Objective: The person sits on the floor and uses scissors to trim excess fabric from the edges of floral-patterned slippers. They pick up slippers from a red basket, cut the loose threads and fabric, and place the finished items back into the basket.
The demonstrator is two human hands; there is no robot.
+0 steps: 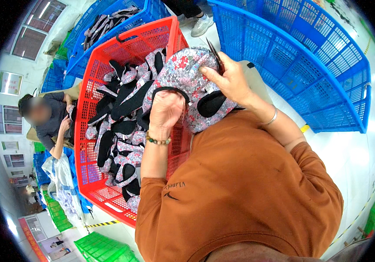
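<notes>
A floral grey, red and blue slipper (189, 61) with black trim is held up over my lap. My left hand (166, 109), wearing a beaded bracelet, reaches into the slipper's opening and holds it from within; its fingertips are hidden. In my right hand (231, 78) is a dark pointed pair of scissors (214, 52), blades upward, while the thumb presses on the slipper's outer fabric. Below it, a second floral slipper (211, 105) with a black sole rests against my lap. Many similar slippers (126, 100) lie heaped in the red basket (128, 41) to my left.
Large blue crates (283, 70) stand at the right, and another blue crate (139, 17) with slippers sits behind the red basket. Across the basket, a co-worker (52, 118) handles something dark. A green crate (104, 249) is at the lower left. Another person's shoe (202, 26) shows at the top.
</notes>
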